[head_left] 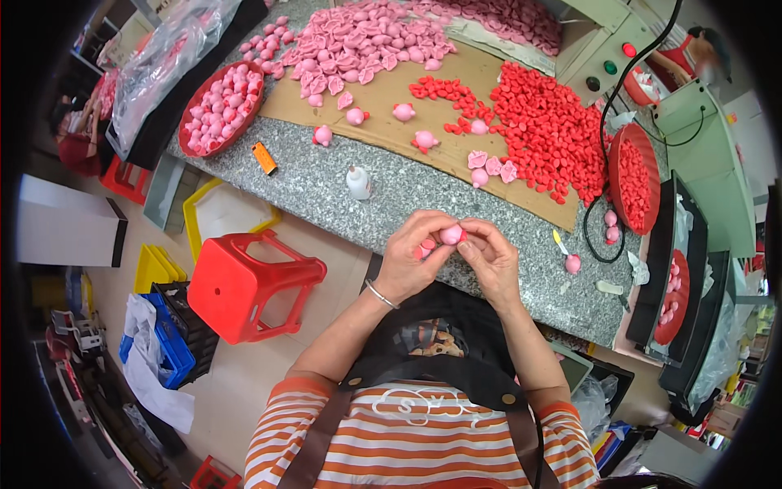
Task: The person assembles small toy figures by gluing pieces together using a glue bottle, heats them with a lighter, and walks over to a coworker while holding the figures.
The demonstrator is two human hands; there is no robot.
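Sitting between left hand (pixel 406 259) and right hand (pixel 496 265), a pink ball (pixel 450 235) is pinched by both.

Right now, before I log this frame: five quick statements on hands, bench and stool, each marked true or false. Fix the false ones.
1. The left hand and right hand both have fingers on one small pink ball. True.
2. The small white bottle sits on the cardboard sheet. False: the small white bottle is on the speckled grey counter.
3. The heap of small red pieces lies to the right of the big pink heap. True.
4. The plastic stool is yellow. False: the plastic stool is red.
5. A bangle is on the left wrist. True.
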